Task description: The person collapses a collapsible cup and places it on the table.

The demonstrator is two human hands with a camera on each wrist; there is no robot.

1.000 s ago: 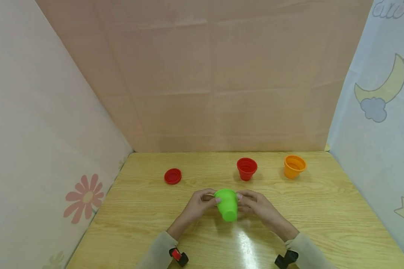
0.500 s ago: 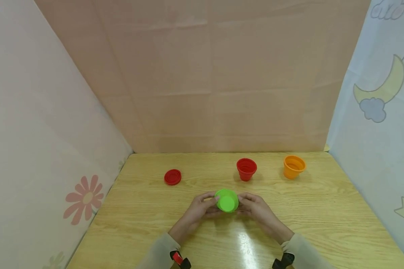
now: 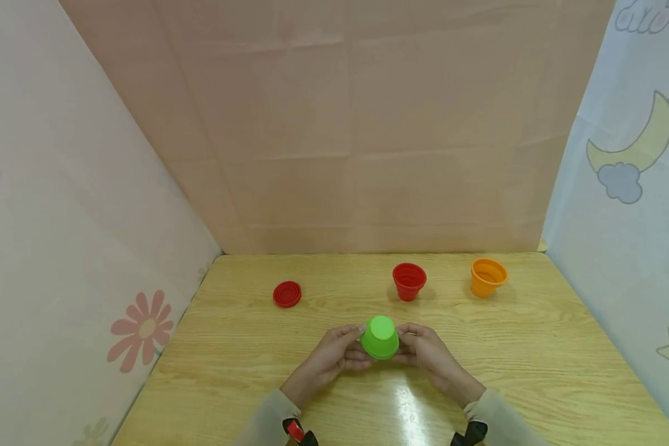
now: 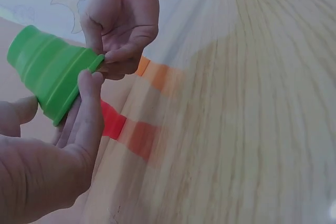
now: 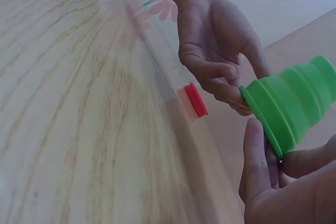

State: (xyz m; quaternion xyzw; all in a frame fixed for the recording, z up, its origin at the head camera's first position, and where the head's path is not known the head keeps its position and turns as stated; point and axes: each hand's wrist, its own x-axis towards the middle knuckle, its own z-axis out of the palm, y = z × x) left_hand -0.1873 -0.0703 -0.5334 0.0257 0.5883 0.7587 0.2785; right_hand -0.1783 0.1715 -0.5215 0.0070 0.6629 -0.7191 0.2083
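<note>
A green collapsible cup [image 3: 380, 337] is held between both hands over the near middle of the table. Its closed base faces up and away, its wide rim down toward the person. My left hand [image 3: 334, 356] grips the rim from the left, thumb on the outer wall. From the right, my right hand [image 3: 432, 359] pinches the rim with thumb and fingers. In the left wrist view the stepped rings of the green cup [image 4: 50, 72] stand expanded. The right wrist view shows fingers of both hands at the rim of the green cup [image 5: 289, 108].
Behind the hands stands an expanded red cup [image 3: 409, 282], mouth up. An orange cup [image 3: 487, 277] stands upright to its right. On the left lies a flat, collapsed red cup [image 3: 287, 294]. Cloth walls enclose the wooden table [image 3: 228, 371] at the back and both sides.
Both hands have turned the green cup over: its base pointed toward the person and now points up and away. The red and orange cups have stayed put.
</note>
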